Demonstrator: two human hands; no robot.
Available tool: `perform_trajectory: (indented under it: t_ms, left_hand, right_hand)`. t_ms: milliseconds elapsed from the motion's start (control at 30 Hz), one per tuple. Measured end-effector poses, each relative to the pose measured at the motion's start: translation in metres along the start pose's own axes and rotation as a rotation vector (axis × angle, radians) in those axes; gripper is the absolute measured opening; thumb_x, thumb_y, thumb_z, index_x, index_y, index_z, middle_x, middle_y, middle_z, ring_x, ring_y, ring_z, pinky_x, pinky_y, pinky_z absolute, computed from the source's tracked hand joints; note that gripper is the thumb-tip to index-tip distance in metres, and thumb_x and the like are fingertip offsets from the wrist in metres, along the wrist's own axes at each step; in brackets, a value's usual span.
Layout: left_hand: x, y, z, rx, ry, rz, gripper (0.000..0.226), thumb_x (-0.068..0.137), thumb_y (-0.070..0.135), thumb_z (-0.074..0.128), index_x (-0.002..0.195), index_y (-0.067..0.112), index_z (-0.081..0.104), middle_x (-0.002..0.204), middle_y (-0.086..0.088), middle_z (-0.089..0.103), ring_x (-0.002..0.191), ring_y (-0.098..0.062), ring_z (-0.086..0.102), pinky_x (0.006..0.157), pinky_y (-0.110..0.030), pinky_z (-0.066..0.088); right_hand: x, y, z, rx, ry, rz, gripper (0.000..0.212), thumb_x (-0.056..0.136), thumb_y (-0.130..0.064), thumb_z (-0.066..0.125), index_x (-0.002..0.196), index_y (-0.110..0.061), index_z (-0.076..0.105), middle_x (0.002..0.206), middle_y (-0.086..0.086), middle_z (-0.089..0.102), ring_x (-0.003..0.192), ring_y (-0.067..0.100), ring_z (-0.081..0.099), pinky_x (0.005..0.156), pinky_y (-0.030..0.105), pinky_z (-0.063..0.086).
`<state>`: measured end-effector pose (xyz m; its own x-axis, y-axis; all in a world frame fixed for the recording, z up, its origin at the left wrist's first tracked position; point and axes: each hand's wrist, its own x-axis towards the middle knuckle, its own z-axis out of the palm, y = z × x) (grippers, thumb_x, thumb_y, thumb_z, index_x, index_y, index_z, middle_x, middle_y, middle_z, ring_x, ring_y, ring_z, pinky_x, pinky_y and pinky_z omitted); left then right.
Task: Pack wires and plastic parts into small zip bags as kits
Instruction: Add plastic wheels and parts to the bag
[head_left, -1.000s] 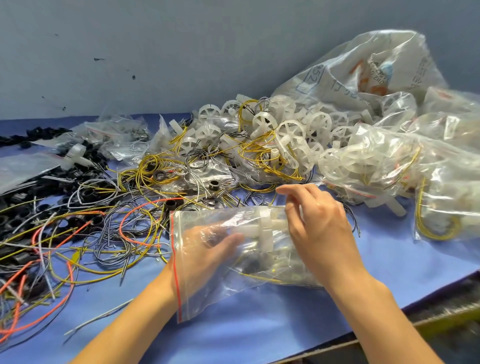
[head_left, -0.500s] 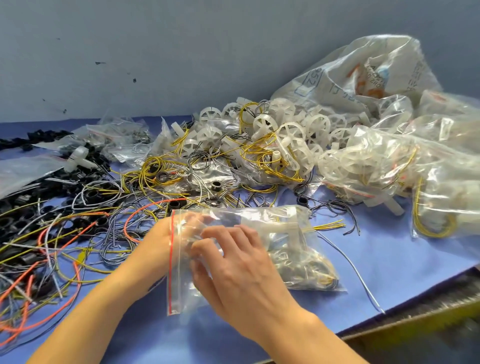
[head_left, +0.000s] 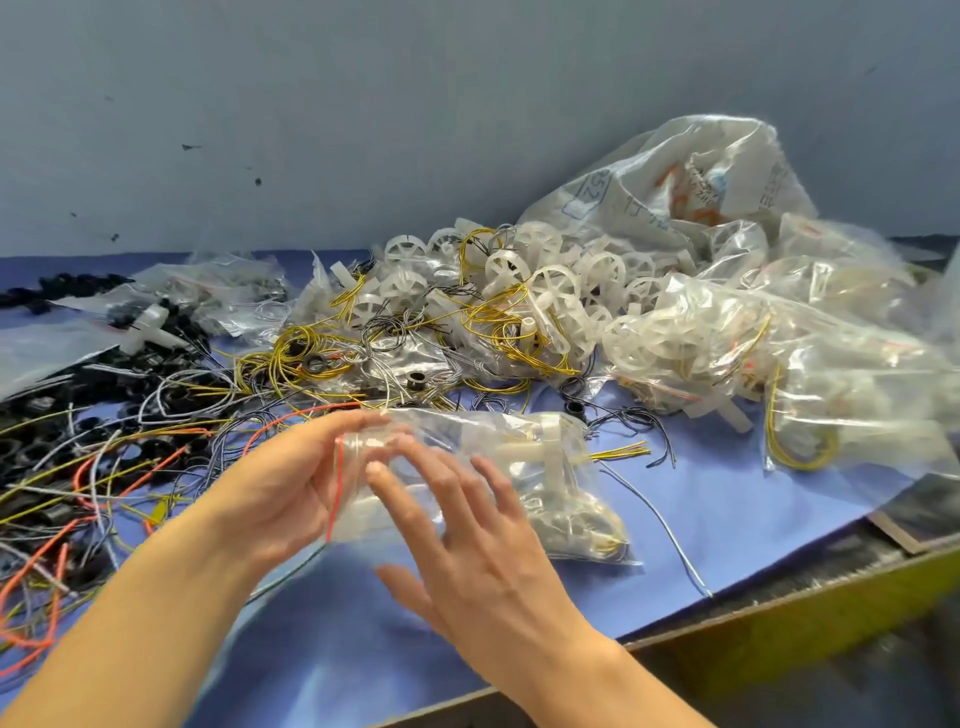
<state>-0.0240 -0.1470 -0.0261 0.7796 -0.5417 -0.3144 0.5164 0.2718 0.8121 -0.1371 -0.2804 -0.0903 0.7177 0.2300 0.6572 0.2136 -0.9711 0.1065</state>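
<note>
The single head-worn camera is looking forward and down, sitting close over the blue table (head_left: 727, 509), facing the grey wall (head_left: 415, 104) filling the frame's upper third.

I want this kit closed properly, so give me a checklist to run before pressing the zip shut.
1. Zip bag held steady: left hand grips its mouth end. Ok.
2. Right hand free to press: open, fingers spread over the bag. Ok.
3. White plastic part inside the bag: ok.
4. Wires inside: cannot tell; yellow wire ends show at the bag's far side, seemingly outside.
5. Red zip line clear of parts: cannot tell, blurred.
</note>
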Motion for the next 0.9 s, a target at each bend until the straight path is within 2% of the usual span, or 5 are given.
perform_trajectory:
  t_ms: [200,433,667,800,900]
  left_hand:
    - [-0.019,0.027,0.039,-0.206,-0.08,0.133,0.029,0.075,0.001,0.06,0.102,-0.01,0.062,0.095,-0.025,0.072,0.079,-0.019,0.074,0.065,-0.021,0.06]
    - [-0.029,0.064,0.073,-0.203,-0.033,0.296,0.017,0.097,0.001,0.047,0.101,-0.008,0.061,0.094,-0.018,0.073,0.079,-0.019,0.074,0.062,-0.022,0.059]
    - [-0.026,0.097,0.034,1.014,0.505,1.141,0.035,0.094,0.05,0.042,0.103,0.03,0.069,0.093,0.018,0.071,0.088,0.006,0.065,0.073,-0.02,0.048]
    - [-0.007,0.091,-0.001,0.99,0.381,0.895,0.042,0.091,0.063,0.049,0.122,0.036,0.058,0.113,0.023,0.064,0.1,0.017,0.057,0.085,-0.011,0.045]
    - [0.006,0.077,-0.012,0.757,0.202,0.654,0.059,0.076,0.069,0.061,0.126,0.039,0.054,0.119,0.016,0.065,0.11,0.002,0.062,0.099,-0.032,0.049]
  right_hand:
    - [0.018,0.002,-0.016,0.046,0.333,0.256,0.03,0.091,-0.032,0.065,0.119,-0.023,0.068,0.129,0.004,0.061,0.111,0.022,0.061,0.096,0.042,0.047]
    - [0.069,-0.004,-0.04,0.478,0.423,0.382,0.015,0.094,-0.029,0.054,0.097,-0.017,0.064,0.114,-0.002,0.058,0.105,0.018,0.057,0.09,0.04,0.045]
    - [0.127,0.047,-0.051,1.077,0.479,0.664,0.011,0.094,-0.035,0.046,0.089,-0.025,0.049,0.076,-0.018,0.058,0.079,0.007,0.062,0.071,0.029,0.047]
    - [0.143,0.071,-0.041,1.254,0.389,0.693,0.013,0.102,-0.022,0.042,0.093,-0.018,0.05,0.097,0.009,0.07,0.089,0.023,0.072,0.088,0.052,0.053]
    - [0.15,0.08,-0.038,1.318,0.288,0.571,0.013,0.102,-0.025,0.041,0.095,-0.018,0.05,0.1,0.006,0.075,0.089,0.017,0.073,0.082,0.035,0.057]
